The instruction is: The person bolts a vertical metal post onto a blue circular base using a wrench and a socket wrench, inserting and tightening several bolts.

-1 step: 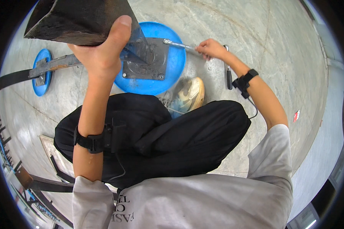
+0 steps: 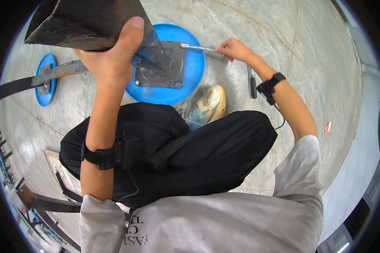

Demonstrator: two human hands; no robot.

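At the upper left of the frame, your left hand has its grip wrapped on a dark square metal post. Its flat dark metal base plate rests on a round bright-blue disc at upper centre. To the right, your right hand has its grip curled around the end of a slim silver metal wrench, whose head sits at the plate's upper-right corner. A black-handled tool lies on the grey floor.

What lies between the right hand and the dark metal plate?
In the head view, a wrench spans from the right hand to a corner of the dark metal plate, passing above the blue disc and grey floor.
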